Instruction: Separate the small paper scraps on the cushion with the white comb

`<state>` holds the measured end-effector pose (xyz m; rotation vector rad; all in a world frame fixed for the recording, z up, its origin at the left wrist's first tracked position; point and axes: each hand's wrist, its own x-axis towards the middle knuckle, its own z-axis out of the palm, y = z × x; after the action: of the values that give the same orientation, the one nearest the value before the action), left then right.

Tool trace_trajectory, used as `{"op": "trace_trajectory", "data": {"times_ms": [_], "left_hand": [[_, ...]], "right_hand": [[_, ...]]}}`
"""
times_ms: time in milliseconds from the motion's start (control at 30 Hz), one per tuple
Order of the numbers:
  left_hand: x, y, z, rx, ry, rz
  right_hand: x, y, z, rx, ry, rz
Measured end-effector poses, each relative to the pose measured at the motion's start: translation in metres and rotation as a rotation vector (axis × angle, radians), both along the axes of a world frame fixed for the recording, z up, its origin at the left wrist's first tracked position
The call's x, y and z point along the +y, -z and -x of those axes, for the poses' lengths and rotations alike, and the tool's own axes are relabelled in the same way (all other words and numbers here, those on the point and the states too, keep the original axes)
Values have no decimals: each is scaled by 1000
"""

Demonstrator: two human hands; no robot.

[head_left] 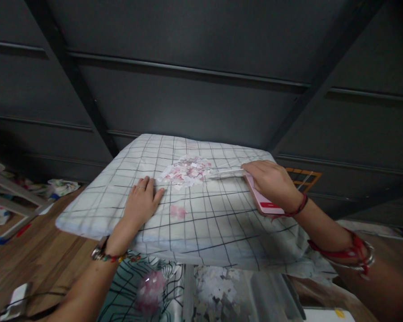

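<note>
My left hand [141,202] lies flat on the checked white cloth [215,223], fingers stretched out and holding nothing. Just beyond its fingertips is a loose pile of small white and pink paper-like scraps [188,172]. My right hand [272,183] is closed around one end of a long, thin, pale tool [226,174]. The tool's far end reaches the right edge of the pile; its exact kind is too blurred to tell. Under my right hand sits a flat pink object [263,201] with a red strip, partly hidden by the hand.
Below the cloth's front edge, a clear plastic bin [218,295] holds grey and white scraps. Left of it, a pink bundle [151,286] rests on green patterned fabric. A dark panelled wall [188,98] stands behind. A wooden rack [302,179] is at right.
</note>
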<state>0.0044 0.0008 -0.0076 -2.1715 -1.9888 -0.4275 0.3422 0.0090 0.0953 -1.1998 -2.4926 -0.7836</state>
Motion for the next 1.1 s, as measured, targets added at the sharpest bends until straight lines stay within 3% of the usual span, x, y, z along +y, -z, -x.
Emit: {"op": "trace_trajectory", "data": {"times_ms": [200, 433, 667, 900, 1100], "left_hand": [[1, -2, 1, 22, 4, 24], [2, -5, 0, 19, 2, 45], [2, -4, 1, -10, 3, 41], [3, -2, 2, -24, 27, 15], [2, -4, 1, -3, 8, 38]], "right_hand": [[8, 4, 11, -30, 4, 38], [3, -5, 0, 23, -7, 5], [7, 2, 7, -12, 52, 83], [2, -1, 0, 62, 40, 51], [5, -1, 10, 7, 65, 123]]}}
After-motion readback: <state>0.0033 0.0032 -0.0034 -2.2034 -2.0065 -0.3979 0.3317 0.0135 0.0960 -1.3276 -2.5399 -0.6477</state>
